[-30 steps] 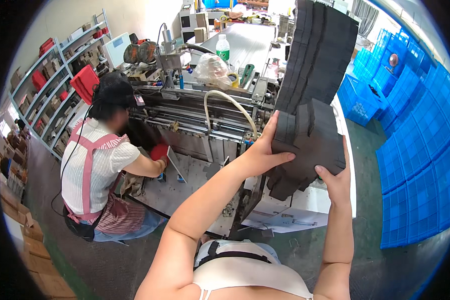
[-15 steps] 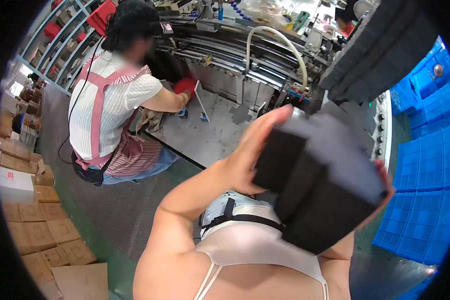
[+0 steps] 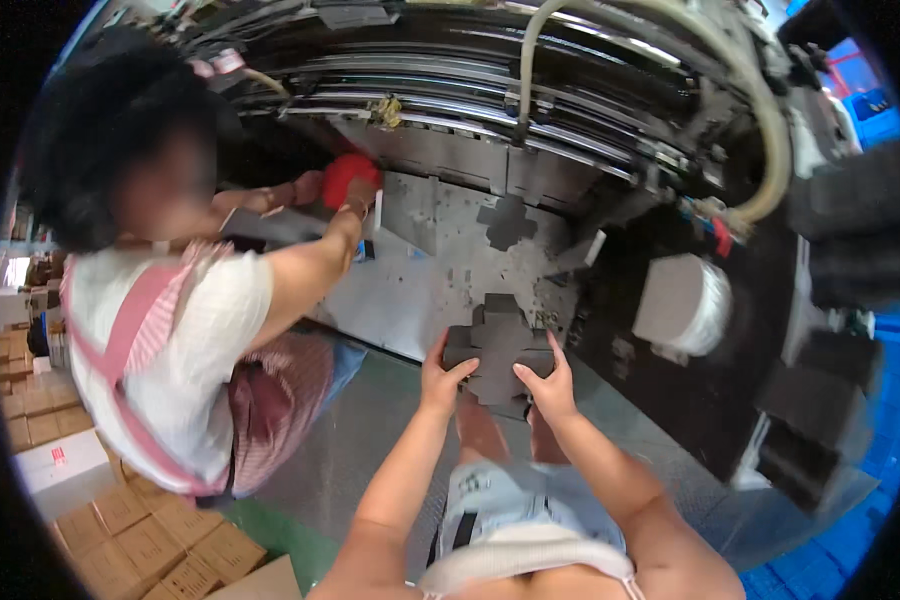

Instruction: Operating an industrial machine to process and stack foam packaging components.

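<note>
Between my two hands is a stack of dark grey, cross-shaped card blanks (image 3: pixel 497 352), held out in front of my body at the near edge of the metal bed. My left hand (image 3: pixel 444 374) grips its left side with the thumb on top. On the opposite side my right hand (image 3: pixel 548 378) clasps it the same way. How thick the stack is cannot be seen from above. Another grey cross-shaped blank (image 3: pixel 508 222) lies farther back on the metal bed (image 3: pixel 455 240).
A co-worker (image 3: pixel 170 330) crouches at my left, hands at a red object (image 3: pixel 351 180). Machine rollers and a pale hose (image 3: pixel 775 150) span the back. Right are a grey block with a white wrapped side (image 3: pixel 680 300), black stacks (image 3: pixel 815 425) and blue crates (image 3: pixel 885 420). Cartons (image 3: pixel 135 540) stand lower left.
The stack has gone from close before me, tilted and tall, down and away to the metal bed's near edge. My view has moved nearer the machine and the co-worker.
</note>
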`<state>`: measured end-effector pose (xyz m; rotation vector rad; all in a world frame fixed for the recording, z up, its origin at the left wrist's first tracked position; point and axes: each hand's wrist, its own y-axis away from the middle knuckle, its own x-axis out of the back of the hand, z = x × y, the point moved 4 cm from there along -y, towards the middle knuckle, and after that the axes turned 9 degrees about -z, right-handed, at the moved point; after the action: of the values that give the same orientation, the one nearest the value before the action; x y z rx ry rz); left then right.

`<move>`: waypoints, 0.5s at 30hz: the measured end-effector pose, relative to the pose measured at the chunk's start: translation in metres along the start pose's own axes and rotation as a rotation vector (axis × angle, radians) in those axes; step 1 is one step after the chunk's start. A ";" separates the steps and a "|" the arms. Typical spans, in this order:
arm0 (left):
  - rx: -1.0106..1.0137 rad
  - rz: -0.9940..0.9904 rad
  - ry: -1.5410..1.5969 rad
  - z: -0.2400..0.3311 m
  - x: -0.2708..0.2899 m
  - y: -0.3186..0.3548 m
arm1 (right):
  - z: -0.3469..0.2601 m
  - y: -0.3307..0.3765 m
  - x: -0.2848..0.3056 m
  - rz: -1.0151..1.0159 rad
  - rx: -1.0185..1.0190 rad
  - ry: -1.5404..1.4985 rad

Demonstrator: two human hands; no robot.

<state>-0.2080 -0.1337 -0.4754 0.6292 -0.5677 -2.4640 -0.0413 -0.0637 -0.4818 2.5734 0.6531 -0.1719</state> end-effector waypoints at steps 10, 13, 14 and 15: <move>-0.003 -0.131 -0.184 -0.079 0.027 -0.297 | 0.105 -0.249 0.022 0.402 0.044 -0.215; -0.044 -0.157 -0.086 -0.088 0.019 -0.335 | 0.120 -0.283 0.036 0.489 0.043 -0.206; -0.044 -0.159 -0.131 -0.089 0.018 -0.342 | 0.123 -0.290 0.040 0.514 0.042 -0.187; -0.035 -0.157 -0.130 -0.090 0.016 -0.347 | 0.126 -0.297 0.044 0.517 0.034 -0.185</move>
<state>-0.3059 0.1010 -0.7281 0.5195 -0.5414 -2.6712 -0.1453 0.1239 -0.7263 2.6211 -0.0903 -0.2433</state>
